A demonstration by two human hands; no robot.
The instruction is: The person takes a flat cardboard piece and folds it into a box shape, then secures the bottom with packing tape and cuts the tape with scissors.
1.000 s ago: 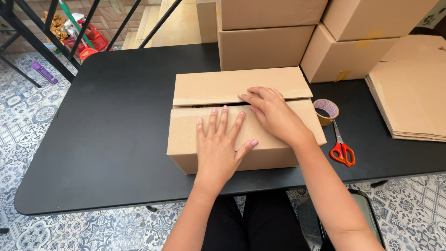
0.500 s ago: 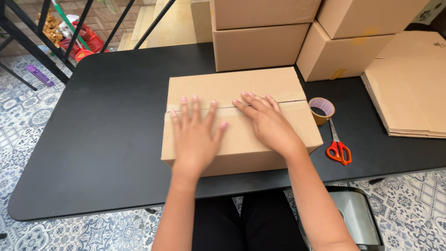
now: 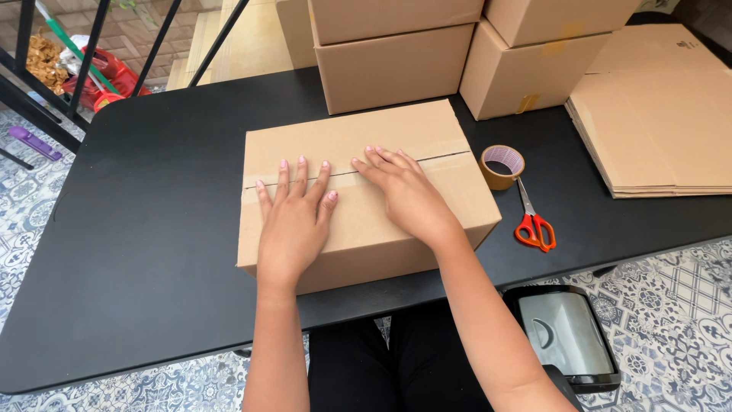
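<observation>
A closed brown cardboard box (image 3: 358,145) lies on the black table (image 3: 152,229) in front of me, its two top flaps meeting in a seam across the middle. My left hand (image 3: 293,217) lies flat on the near flap with fingers spread, fingertips at the seam's left part. My right hand (image 3: 408,194) presses palm-down beside it, fingers reaching the middle of the seam. Neither hand holds anything.
A roll of brown packing tape (image 3: 502,166) and orange-handled scissors (image 3: 534,225) lie right of the box. Stacked cardboard boxes (image 3: 396,61) stand at the back, flattened cartons (image 3: 659,122) at the far right. A grey bin (image 3: 564,336) sits on the patterned floor.
My left hand has slid leftward along the box top and both hands now sit closer to the seam. The flaps, slightly apart a second ago, now lie flat and closed.
</observation>
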